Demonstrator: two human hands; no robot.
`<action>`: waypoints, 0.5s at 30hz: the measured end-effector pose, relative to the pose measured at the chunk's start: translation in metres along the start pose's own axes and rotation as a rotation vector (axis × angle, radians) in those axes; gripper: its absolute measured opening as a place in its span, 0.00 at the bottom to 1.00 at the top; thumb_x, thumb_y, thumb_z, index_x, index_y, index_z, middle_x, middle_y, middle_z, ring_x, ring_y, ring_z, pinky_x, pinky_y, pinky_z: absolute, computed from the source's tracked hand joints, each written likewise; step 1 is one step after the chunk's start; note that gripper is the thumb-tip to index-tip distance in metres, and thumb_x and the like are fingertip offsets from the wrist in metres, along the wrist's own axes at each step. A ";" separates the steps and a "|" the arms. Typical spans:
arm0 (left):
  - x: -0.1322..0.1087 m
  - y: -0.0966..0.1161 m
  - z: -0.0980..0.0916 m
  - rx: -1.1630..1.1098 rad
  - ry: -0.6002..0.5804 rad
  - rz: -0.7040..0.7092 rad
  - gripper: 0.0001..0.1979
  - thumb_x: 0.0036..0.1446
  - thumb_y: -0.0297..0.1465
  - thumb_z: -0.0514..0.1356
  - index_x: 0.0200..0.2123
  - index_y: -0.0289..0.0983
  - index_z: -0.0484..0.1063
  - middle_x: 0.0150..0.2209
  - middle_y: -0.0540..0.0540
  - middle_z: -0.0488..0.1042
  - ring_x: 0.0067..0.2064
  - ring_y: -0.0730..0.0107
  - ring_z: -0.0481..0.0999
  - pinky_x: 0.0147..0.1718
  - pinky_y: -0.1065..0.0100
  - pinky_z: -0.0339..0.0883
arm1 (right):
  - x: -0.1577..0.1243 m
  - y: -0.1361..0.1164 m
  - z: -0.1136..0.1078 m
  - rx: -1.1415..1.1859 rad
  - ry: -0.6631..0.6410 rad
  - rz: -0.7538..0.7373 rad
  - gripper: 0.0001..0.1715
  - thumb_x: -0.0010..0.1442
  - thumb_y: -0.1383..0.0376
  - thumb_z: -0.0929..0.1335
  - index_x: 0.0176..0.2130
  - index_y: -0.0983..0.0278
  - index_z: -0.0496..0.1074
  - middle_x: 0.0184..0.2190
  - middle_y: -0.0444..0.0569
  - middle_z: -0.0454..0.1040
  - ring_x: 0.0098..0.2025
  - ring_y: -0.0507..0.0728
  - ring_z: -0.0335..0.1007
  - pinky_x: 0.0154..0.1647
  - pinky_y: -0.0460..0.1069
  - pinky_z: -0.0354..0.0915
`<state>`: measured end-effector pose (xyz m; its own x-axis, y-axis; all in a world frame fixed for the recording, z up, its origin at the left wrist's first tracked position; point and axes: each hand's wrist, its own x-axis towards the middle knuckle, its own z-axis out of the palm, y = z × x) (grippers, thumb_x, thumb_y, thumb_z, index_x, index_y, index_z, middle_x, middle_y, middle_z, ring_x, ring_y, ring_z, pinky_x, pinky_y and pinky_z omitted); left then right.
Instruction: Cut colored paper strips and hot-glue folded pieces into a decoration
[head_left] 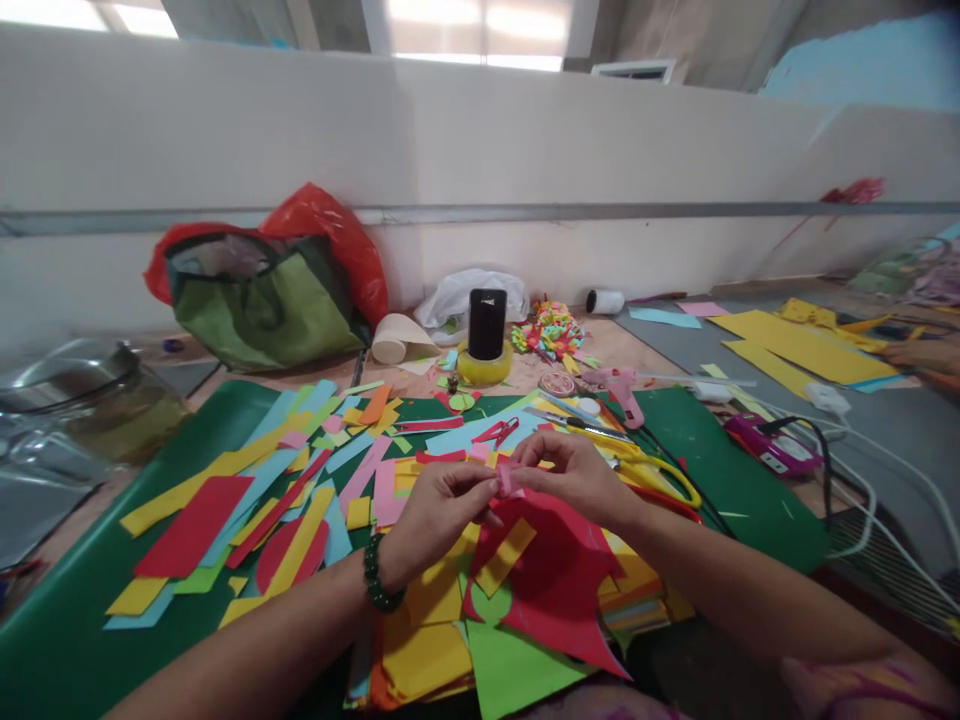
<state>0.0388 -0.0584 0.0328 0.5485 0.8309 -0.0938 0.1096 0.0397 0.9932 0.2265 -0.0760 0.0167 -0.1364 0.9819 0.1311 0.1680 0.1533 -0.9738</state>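
Between both hands, over the middle of the work surface, is a small pink strip [511,482] that looks like felt or craft foam. The fingertips of my left hand [448,505] pinch its left side; a green bead bracelet circles that wrist. From the other side, my right hand [571,472] holds the strip between thumb and fingers. Directly beneath lies a large red sheet [551,570] with a yellow strip [507,556] on it. A light green sheet [517,670] sticks out below the red one, and stacked yellow pieces [424,660] lie to its left.
A green mat [45,630] bears scattered coloured strips on the left. Yellow-handled scissors [667,470], a utility knife [589,427] and a pink glue gun [621,392] lie right. A phone [487,325] stands in a yellow tape roll [486,368]. Another person's hand [922,352] shows far right.
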 end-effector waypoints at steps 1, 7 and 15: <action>0.000 0.000 0.000 0.016 -0.005 0.007 0.13 0.49 0.38 0.62 0.26 0.33 0.77 0.21 0.49 0.74 0.22 0.74 0.74 0.24 0.74 0.68 | 0.000 0.000 0.000 0.023 -0.006 0.019 0.21 0.48 0.51 0.74 0.24 0.63 0.67 0.27 0.46 0.73 0.31 0.54 0.69 0.35 0.51 0.66; 0.000 -0.001 0.000 0.087 -0.010 0.039 0.12 0.51 0.36 0.60 0.25 0.34 0.76 0.19 0.49 0.73 0.22 0.74 0.73 0.25 0.75 0.68 | 0.000 0.000 0.001 0.011 0.003 0.072 0.21 0.46 0.52 0.75 0.24 0.64 0.68 0.25 0.45 0.73 0.28 0.52 0.67 0.31 0.49 0.64; -0.002 -0.002 0.002 0.119 -0.020 0.063 0.12 0.52 0.37 0.59 0.26 0.34 0.76 0.20 0.49 0.72 0.23 0.74 0.72 0.25 0.75 0.67 | 0.000 -0.004 0.002 0.061 0.004 0.071 0.20 0.43 0.57 0.77 0.25 0.63 0.66 0.24 0.41 0.71 0.26 0.51 0.67 0.31 0.48 0.65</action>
<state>0.0390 -0.0611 0.0310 0.5738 0.8183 -0.0336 0.1710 -0.0796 0.9821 0.2238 -0.0773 0.0207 -0.1221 0.9906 0.0616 0.1179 0.0761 -0.9901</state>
